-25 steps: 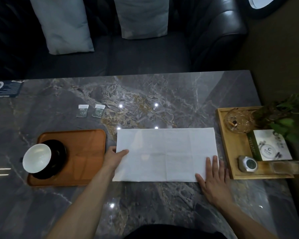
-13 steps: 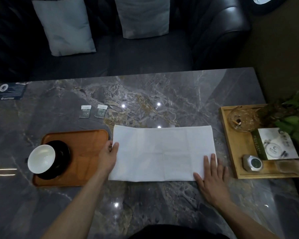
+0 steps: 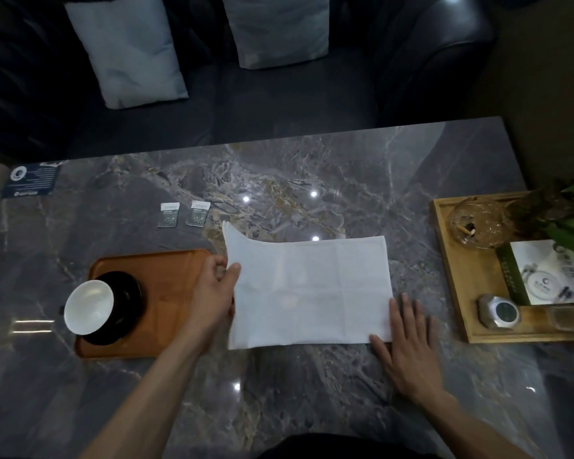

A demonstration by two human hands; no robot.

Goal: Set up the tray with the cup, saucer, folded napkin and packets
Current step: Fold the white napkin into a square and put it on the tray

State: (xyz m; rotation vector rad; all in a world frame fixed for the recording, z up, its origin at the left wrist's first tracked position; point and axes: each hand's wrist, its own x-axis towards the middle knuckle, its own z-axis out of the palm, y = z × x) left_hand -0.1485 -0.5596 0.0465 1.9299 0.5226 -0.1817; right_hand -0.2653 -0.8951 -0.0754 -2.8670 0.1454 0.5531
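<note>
- Folding the white napkin (image 3: 309,293) is my current step, I judge; it lies on the marble table (image 3: 312,177), just right of the orange tray (image 3: 179,293).
- My left hand (image 3: 212,293) pinches the napkin's left edge, fingers (image 3: 232,271) curled round it, lifting the far-left corner to carry it over.
- My right hand (image 3: 408,349) lies flat, fingers straight, pinning the near-right corner so the sheet won't slide.
- The white cup (image 3: 88,308) sits on its black saucer (image 3: 126,306) at the tray's left, leaving room.
- Two packets (image 3: 183,214) wait beyond the tray.

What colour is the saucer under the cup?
Black, seen in the head view: saucer beneath the white cup.
</note>
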